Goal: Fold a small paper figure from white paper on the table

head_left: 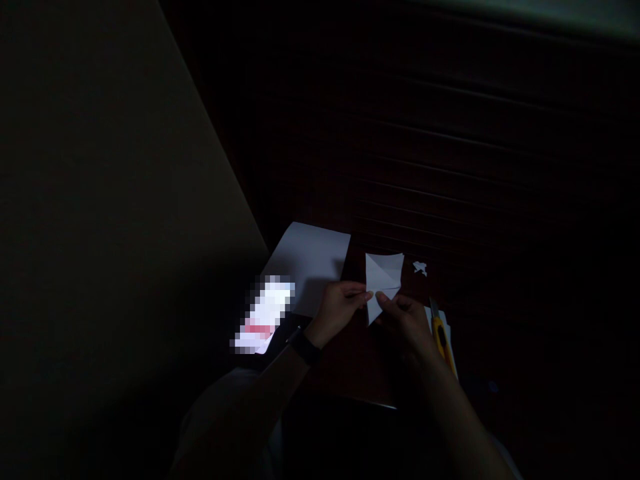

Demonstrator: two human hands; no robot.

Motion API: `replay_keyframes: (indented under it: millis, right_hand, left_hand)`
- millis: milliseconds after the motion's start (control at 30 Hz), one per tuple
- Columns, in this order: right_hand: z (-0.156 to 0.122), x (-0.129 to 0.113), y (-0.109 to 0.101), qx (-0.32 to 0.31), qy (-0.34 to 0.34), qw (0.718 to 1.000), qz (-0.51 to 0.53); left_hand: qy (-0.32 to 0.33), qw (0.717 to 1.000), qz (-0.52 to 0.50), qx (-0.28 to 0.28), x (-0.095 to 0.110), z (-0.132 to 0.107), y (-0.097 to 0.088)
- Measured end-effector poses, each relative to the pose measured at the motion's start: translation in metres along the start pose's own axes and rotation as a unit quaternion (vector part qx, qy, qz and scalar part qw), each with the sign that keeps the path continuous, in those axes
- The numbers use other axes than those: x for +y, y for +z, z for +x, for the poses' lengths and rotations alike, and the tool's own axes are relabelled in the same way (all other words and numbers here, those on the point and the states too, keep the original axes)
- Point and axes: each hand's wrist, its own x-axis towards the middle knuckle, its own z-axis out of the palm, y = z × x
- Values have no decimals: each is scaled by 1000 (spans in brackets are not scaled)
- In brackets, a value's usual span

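Observation:
A small piece of white folded paper (384, 272) is held up between my two hands, with crease lines running across it. My left hand (340, 305), a dark band on its wrist, pinches the paper's left edge between thumb and fingers. From the right, my right hand (406, 319) grips the lower part, its thumb pressed on the front; its other fingers are partly hidden behind the paper. Close to my right forearm lies a yellow utility knife (441, 339) with its blade showing, on top of some white paper. The light is very dim.
A large white sheet (315, 257) lies on the dark table (350, 370) at the left. A bright, blurred-out screen (265, 313) stands beside it. Small white paper scraps (420, 268) lie at the right. A pale wall (125, 167) rises on the left, dark slatted panelling (430, 133) behind.

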Motion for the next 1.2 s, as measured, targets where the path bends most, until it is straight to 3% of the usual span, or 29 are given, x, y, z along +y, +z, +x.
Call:
replay_keyframes:
  millis: [167, 333, 400, 567, 900, 1200]
  right_hand:
    - [-2, -2, 2, 8, -19, 1000, -8]
    - [-5, -13, 8, 109, -193, 973, -64]
    - [-7, -18, 10, 94, -216, 966, -106]
    - [-11, -24, 8, -7, -160, 965, -206]
    - [-9, -25, 4, -15, -188, 946, -262]
    - [-10, -22, 8, -20, -130, 970, -202]
  left_hand:
    - [15, 1000, 13, -23, -3, 1, -1]
    - [17, 1000, 16, -7, -4, 2, -2]
    - [18, 1000, 15, -17, -3, 2, -2]
    - [30, 999, 16, -35, -1, 0, -4]
    - [29, 999, 31, -23, -1, 1, -4]
    - [18, 999, -2, -34, 2, 0, -4]
